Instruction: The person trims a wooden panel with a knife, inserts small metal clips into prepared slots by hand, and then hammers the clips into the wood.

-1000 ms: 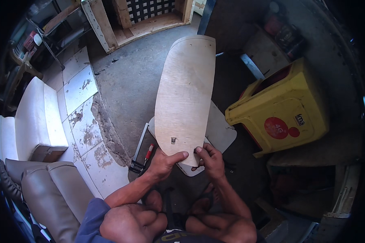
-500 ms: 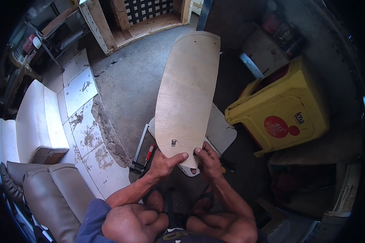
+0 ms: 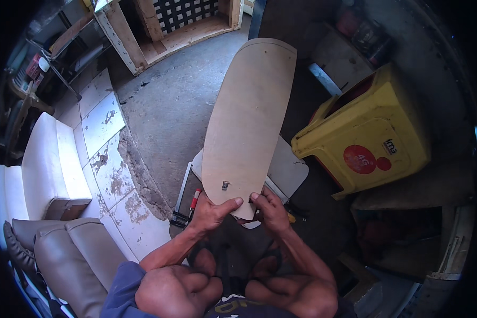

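A long plywood panel (image 3: 249, 116) with rounded sides rises away from me, held up by its near end. My left hand (image 3: 215, 213) is closed on the panel's lower left edge, thumb on the face and fingers behind. At the lower right corner my right hand (image 3: 271, 210) grips it the same way, its thumb by a dark spot on the edge. A small metal piece (image 3: 225, 186) sits in the panel near my left thumb. Behind the panel lies a white board (image 3: 289, 169), partly hidden. A clamp with a red handle (image 3: 195, 200) lies beside my left hand.
To the right, a yellow plastic stool (image 3: 365, 138) lies on its side. White cushions (image 3: 53, 164) and a brown padded seat (image 3: 82, 254) stand at left, by broken floor tiles (image 3: 111, 164). A wooden frame with black webbing (image 3: 169, 37) is at the back.
The panel's far end has swung slightly right, and the panel is tilted a little more. Both hands keep their hold, and the whole view has shifted slightly.
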Demonstrator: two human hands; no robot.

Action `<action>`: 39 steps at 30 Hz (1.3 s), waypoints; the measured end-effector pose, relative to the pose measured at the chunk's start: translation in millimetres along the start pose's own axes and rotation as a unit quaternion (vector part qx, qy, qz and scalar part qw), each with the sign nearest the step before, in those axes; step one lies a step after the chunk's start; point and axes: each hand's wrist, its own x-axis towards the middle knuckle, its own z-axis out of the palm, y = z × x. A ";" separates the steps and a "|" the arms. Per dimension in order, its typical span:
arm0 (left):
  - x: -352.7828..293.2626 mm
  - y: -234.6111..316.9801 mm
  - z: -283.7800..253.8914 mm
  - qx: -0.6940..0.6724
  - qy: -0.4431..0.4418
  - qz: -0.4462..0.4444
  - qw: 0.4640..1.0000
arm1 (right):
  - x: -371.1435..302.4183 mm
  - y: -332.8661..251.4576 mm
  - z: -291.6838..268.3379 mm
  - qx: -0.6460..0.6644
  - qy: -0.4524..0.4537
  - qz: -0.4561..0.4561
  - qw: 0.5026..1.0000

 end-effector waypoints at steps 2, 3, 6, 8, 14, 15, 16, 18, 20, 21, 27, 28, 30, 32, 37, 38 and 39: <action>-2.1 1.0 1.8 -0.006 0.002 -0.005 1.000 | 0.3 1.7 -1.5 0.004 -0.001 0.008 1.000; -2.5 1.2 2.4 -0.009 0.003 -0.008 1.000 | 0.1 2.5 -2.1 0.005 -0.002 0.011 1.000; 0.1 1.1 -3.6 0.034 0.011 0.004 0.999 | 4.1 7.5 -8.5 -0.031 -0.019 0.024 0.999; 4.6 -7.3 -5.1 -0.012 0.024 0.002 1.000 | 5.6 6.3 -11.1 -0.058 -0.025 0.019 0.998; 8.0 -10.7 -10.8 -0.018 0.032 0.000 0.999 | 1.1 -4.8 0.5 0.002 0.022 -0.009 1.000; 8.4 -11.5 -11.3 -0.012 0.033 0.005 0.999 | 1.0 -5.5 2.7 0.001 0.031 -0.023 0.999; 8.4 -11.3 -11.0 -0.017 0.028 0.009 0.999 | 1.1 -5.8 4.2 0.000 0.039 -0.037 0.999; 7.4 -8.0 -6.2 -0.028 0.016 0.018 0.999 | 1.7 -3.8 1.9 -0.019 0.043 -0.047 0.998; 5.1 0.3 -0.9 -0.003 0.006 0.033 0.999 | 1.8 -4.2 2.3 -0.015 0.047 -0.046 0.998; 4.1 3.6 0.7 0.010 0.002 0.041 0.999 | 1.3 -5.5 3.8 -0.001 0.049 -0.040 0.998; -5.1 12.3 2.2 0.018 0.001 0.035 0.999 | -2.7 -8.4 8.4 0.050 0.023 -0.005 0.998; -4.2 13.4 2.4 0.016 0.007 0.040 0.999 | -3.0 -10.5 10.4 0.062 0.022 0.004 0.998; -4.3 13.8 4.9 0.011 0.020 0.047 0.999 | -4.2 -11.2 9.5 0.065 0.013 0.007 0.998; -4.8 12.0 6.2 0.033 0.029 0.059 0.997 | -4.6 -12.2 9.6 0.065 0.006 0.010 0.998; -5.2 3.8 4.5 0.048 0.037 0.065 0.996 | -5.4 -9.7 6.8 0.035 -0.008 0.023 0.999; -5.0 4.2 5.3 0.048 0.040 0.061 0.996 | -5.8 -8.9 6.7 0.035 -0.005 0.024 0.999; -4.6 4.8 5.5 0.049 0.043 0.058 0.996 | -6.4 -8.4 6.7 0.035 -0.003 0.025 0.999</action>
